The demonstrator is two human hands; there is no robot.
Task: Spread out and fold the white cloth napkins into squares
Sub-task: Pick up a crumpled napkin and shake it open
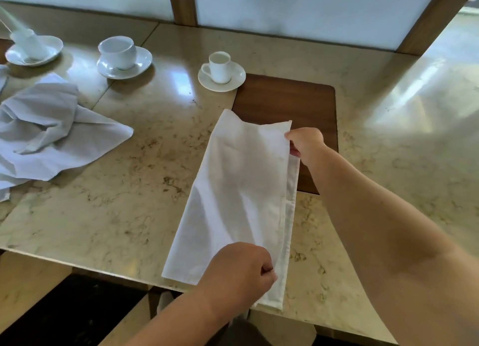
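A white cloth napkin (233,198) lies folded in half as a long rectangle on the marble table (108,211), running from the near edge toward the far middle. My left hand (241,270) pinches its near right corner at the table's front edge. My right hand (307,143) pinches the upper layer's far right corner, lifted slightly off the lower layer. The two right-hand edges are not quite aligned. A heap of crumpled white napkins (44,130) lies at the left of the table.
A small cup on a saucer (221,72) stands just beyond the napkin. Another cup and saucer (121,57) and a saucer with a tipped cup (32,49) stand at the far left. A dark wooden inset (285,102) lies under the napkin's far right corner.
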